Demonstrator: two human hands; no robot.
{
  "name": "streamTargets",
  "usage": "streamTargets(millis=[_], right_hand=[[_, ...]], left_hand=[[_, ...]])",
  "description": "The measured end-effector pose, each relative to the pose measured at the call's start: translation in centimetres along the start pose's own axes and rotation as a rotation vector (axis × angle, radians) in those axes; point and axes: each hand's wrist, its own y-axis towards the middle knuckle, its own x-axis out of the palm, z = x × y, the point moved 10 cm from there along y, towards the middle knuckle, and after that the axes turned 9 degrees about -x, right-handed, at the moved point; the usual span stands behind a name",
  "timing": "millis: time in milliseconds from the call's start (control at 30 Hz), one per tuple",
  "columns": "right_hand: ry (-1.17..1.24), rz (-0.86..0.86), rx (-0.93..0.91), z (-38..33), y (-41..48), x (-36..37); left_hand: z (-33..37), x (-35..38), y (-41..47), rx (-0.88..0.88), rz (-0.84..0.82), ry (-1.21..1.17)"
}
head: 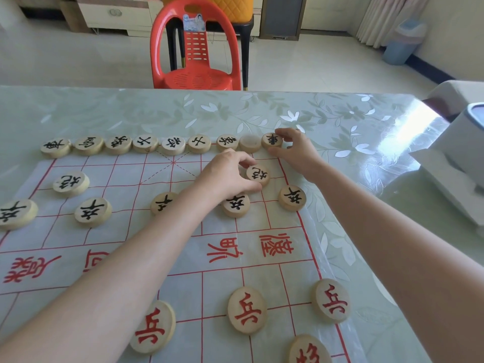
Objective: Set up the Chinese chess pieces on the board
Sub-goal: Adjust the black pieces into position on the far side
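Observation:
A thin white board (pixel 262 273) with red lines lies on the table. Black-lettered wooden discs form the far row (pixel 146 144); one disc in it (pixel 250 143) lies blank side up. My right hand (pixel 296 150) pinches the black chariot disc (pixel 271 140) at the far right corner. My left hand (pixel 227 176) pinches a black cannon disc (pixel 258 174) on the board, one row nearer. Black pawn discs (pixel 292 197) stand along the row in front. Red pawn discs (pixel 246 310) lie near me.
The table (pixel 353 127) has a glossy green floral cover. A white box and a white appliance (pixel 461 163) stand at the right edge. A red plastic chair (pixel 195 48) faces the far side. A blue bin (pixel 403 41) stands on the floor.

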Motion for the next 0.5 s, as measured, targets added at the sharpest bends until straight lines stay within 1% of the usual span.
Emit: streamTargets(millis=[233,500], right_hand=[[-0.016,0.018,-0.019,-0.12,-0.09,0.2],[-0.006,0.014,-0.01,-0.16,-0.24,0.27]], left_hand=[[-0.06,-0.21,-0.31,-0.022,0.098,0.004],[0.12,-0.23,-0.49,-0.008,0.103,-0.023]])
